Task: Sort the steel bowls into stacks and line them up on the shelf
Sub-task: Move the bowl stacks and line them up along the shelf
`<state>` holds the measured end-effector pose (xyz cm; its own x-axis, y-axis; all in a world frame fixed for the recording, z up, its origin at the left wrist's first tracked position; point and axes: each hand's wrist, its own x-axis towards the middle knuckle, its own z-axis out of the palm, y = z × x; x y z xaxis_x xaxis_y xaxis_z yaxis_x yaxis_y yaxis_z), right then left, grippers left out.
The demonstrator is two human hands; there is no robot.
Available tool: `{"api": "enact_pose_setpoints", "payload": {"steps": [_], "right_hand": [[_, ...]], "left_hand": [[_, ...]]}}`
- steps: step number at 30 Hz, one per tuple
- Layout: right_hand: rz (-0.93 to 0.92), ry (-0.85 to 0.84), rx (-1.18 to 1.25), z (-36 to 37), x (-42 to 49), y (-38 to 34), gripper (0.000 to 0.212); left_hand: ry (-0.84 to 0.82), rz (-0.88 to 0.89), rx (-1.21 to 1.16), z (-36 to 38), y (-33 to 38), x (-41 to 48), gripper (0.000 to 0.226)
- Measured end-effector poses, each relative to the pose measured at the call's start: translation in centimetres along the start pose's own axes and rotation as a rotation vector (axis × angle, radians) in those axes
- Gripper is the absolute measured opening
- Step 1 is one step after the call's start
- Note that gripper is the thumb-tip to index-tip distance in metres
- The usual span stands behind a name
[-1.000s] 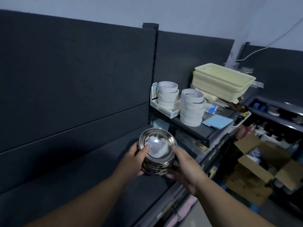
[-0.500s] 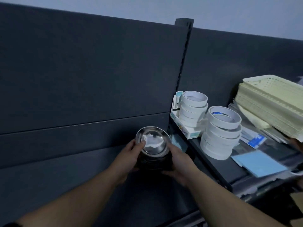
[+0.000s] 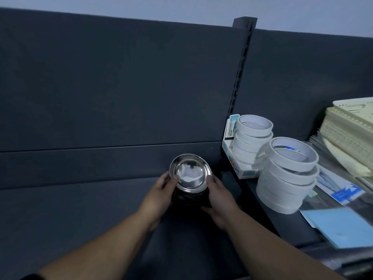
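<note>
A small stack of shiny steel bowls [image 3: 190, 174] is held between both hands at the centre of the view, over the dark shelf [image 3: 80, 215] near its back panel. My left hand [image 3: 161, 190] grips the stack's left side with the thumb on the top rim. My right hand [image 3: 219, 194] cups the right side. The lower bowls are in shadow between my palms. I cannot tell whether the stack touches the shelf surface.
A slotted upright post [image 3: 241, 77] divides the shelving. On the right-hand shelf stand two piles of white tape rolls [image 3: 288, 174], a small carton [image 3: 232, 156], blue paper [image 3: 343, 227] and cream plastic baskets [image 3: 351, 134]. A dark back panel [image 3: 111, 87] rises behind the bowls.
My view has swung left and closer to the shelf. Both hands have carried the bowl stack forward and down toward the back panel, keeping the same grip.
</note>
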<state>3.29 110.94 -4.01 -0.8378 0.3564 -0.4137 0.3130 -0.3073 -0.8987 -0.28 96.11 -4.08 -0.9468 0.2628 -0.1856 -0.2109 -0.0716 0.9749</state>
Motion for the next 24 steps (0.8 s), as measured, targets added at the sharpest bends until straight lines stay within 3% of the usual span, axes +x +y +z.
{"api": "enact_pose_setpoints", "payload": {"steps": [5,11,17,24], "right_hand": [[-0.017,-0.052,0.011,0.3,0.5,-0.1,0.042],[-0.028,-0.098,-0.027,0.0,0.4,0.0,0.045],[0.000,-0.109,-0.058,-0.9,-1.4,-0.1,0.055],[-0.108,0.033,-0.312,-0.3,-5.9,0.8,0.040]], "left_hand": [[0.084,-0.029,-0.009,0.1,-0.1,0.6,0.039],[0.233,0.032,0.172,1.3,-0.2,-0.2,0.046],[0.219,0.001,0.270,1.6,0.6,-1.1,0.042],[0.188,0.026,0.665,-1.6,1.0,-5.3,0.063]]}}
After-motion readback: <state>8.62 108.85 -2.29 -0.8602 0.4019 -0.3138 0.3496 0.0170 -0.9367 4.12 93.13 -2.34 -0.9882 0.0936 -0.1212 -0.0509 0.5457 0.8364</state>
